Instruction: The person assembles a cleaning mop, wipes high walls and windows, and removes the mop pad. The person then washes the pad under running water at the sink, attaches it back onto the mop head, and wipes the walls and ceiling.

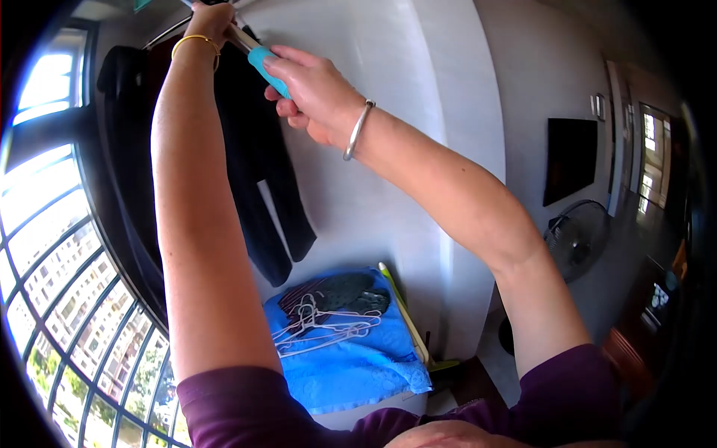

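My right hand is closed around the turquoise grip of a metal pole. Farther up the same pole, my left hand is wrapped round the shaft, partly cut off by the top edge of the view. The pole slants up to the left, and its far end is out of sight. Behind my left forearm hang dark clothes, among them a pair of dark trousers. A thin rail shows near the top, close to my left hand.
Below, several white wire hangers and dark folded fabric lie on a blue cloth. A yellow-green stick leans beside it. Barred windows line the left. At right are a fan and a wall-mounted black screen.
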Motion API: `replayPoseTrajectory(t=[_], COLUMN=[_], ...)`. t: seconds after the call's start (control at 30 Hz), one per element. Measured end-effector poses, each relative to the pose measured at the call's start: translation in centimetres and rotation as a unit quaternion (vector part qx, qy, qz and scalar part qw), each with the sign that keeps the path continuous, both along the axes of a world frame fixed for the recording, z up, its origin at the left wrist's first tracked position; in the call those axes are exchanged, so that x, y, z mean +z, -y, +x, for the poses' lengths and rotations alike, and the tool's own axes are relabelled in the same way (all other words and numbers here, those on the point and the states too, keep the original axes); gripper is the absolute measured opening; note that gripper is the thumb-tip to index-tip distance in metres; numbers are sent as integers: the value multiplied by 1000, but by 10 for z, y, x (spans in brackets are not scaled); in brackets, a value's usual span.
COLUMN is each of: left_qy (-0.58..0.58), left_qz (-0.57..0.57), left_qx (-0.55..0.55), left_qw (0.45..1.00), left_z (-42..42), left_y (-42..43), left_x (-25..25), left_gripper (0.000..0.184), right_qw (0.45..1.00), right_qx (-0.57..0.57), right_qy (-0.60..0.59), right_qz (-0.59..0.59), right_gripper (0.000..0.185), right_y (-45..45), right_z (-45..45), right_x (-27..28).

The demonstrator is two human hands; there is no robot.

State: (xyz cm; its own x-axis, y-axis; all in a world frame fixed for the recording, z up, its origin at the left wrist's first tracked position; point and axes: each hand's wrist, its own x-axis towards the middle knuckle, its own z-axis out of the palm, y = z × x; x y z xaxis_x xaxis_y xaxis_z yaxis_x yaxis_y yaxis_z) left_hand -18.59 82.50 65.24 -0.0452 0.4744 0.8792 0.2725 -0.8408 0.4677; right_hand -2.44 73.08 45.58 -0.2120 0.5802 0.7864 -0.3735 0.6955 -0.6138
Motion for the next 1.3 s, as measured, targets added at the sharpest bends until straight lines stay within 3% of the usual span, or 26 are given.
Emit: replayPoseTrajectory(t=[0.2, 0.23, 0.3, 0.33, 0.37, 0.4, 0.43, 0.47, 0.5, 0.53, 0.57, 0.63, 0.73, 0.8, 1.0, 1.1, 1.3], left_qy=[52, 63, -3, -256, -459, -271, -41, -49, -298, -478, -475, -199, -148, -119, -110, -99, -8], left_qz=[18, 40, 7, 100, 176, 110, 20, 17, 166, 283, 284, 482, 304, 205, 71, 38, 15], left_qx=[32, -2, 51, 374, 625, 365, 36, 29, 368, 627, 626, 482, 243, 109, -117, -150, -133], left_qw=[998, 997, 999, 886, 607, 884, 998, 998, 865, 546, 549, 704, 909, 965, 984, 983, 991], left_z=[80, 96, 126, 139, 152, 161, 176, 196, 211, 220, 234, 266, 284, 294, 319, 329, 310], left_y=[-21, -24, -23, -36, -46, -39, -31, -36, -40, -47, -60, -77, -31, 12, 84, 95, 89], left_x=[18, 17, 19, 29, 36, 28, 19, 18, 19, 24, 34, 43, 25, 3, -63, -91, -101], left_gripper=[69, 70, 70, 68, 68, 36, 9, 9, 8, 10, 10, 25, 28, 31, 47, 56, 37], right_qw=[999, 998, 998, 996, 996, 995, 995, 995, 994, 993, 992, 992, 985, 982, 983, 978, 987], right_qx=[-53, -58, -58, -83, -87, -82, -80, -55, -55, -54, -58, -68, -86, -65, -116, -169, -139], right_qy=[-5, -7, -20, -36, -37, -35, -39, -55, -62, -77, -90, -93, -137, -165, -113, -87, -43], right_qz=[3, 4, -5, -9, -12, -31, -51, -66, -71, -71, -66, -59, -58, -73, -90, -87, -73], right_gripper=[44, 44, 45, 44, 44, 45, 45, 45, 45, 46, 46, 46, 48, 51, 55, 54, 54], right_y=[3, 3, 5, 8, 11, 17, 23, 27, 26, 26, 28, 39, 57, 66, 91, 93, 96], right_z=[73, 85, 111, 121, 131, 141, 152, 162, 173, 183, 193, 205, 201, 198, 217, 233, 208], right_x=[2, 1, -4, -9, -19, -33, -45, -54, -58, -60, -58, -60, -69, -78, -71, -59, -54])
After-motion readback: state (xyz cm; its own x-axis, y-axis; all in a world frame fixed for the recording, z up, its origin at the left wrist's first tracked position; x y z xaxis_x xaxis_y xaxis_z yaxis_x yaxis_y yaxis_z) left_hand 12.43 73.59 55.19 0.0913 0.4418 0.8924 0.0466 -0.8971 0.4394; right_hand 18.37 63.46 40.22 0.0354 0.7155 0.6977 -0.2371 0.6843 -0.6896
